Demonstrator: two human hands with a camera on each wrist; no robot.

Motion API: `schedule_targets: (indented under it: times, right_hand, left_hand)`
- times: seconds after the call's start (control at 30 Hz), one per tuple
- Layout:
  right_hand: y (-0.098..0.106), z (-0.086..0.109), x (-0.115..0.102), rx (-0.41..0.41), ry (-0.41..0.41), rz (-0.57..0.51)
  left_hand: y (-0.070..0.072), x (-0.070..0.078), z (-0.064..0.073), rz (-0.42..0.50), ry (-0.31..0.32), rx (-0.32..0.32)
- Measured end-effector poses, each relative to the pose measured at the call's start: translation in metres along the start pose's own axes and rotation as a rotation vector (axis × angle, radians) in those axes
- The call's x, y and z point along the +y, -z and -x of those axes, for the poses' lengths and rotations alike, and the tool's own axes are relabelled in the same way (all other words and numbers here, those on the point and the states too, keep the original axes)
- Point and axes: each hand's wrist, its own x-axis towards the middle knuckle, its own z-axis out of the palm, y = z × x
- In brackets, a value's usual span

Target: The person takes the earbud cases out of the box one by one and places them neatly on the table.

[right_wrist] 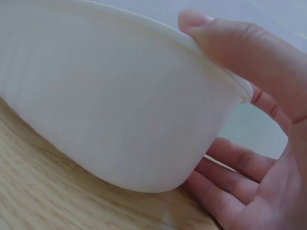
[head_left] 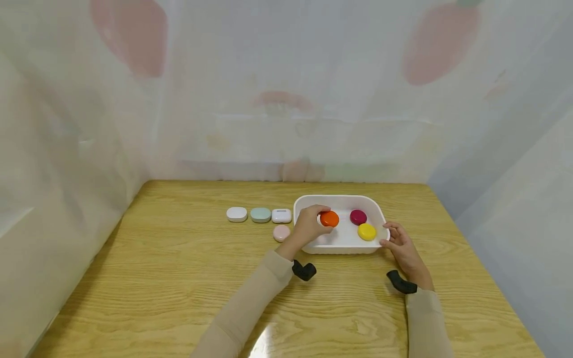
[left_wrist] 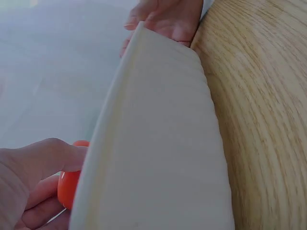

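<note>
Inside the white plastic bin (head_left: pixel 340 249), my left hand (head_left: pixel 308 224) grips a glossy orange rounded case (head_left: pixel 330 219) between thumb and fingers. In the left wrist view, the bin's near wall partly hides this orange case (left_wrist: pixel 68 189). My right hand (head_left: pixel 401 246) holds the bin's right end. The right wrist view shows the thumb of the right hand (right_wrist: pixel 259 52) over the rim and the other fingers against the outer wall. A dark red rounded case (head_left: pixel 358 217) and a yellow one (head_left: pixel 367 231) lie on the bin's floor to the right of the orange case.
Left of the bin, a white oval case (head_left: pixel 237 214), a pale green case (head_left: pixel 260 215) and a white earbud case (head_left: pixel 281 216) stand in a row. A pink round case (head_left: pixel 281 233) sits in front, close to my left wrist. A curtain (head_left: pixel 286 139) hangs behind the wooden table (head_left: pixel 179 288).
</note>
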Motion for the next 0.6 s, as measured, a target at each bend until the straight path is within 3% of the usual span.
schedule_targets:
  times: [0.4,0.6]
  right_hand:
    - [0.002,0.000,0.003,-0.008,0.011,-0.008]
    - [0.004,-0.001,0.004,0.001,0.007,-0.011]
  left_hand:
    - [0.043,-0.015,0.034,0.072,-0.023,0.097]
    - [0.059,-0.028,0.050,0.119,0.029,0.143]
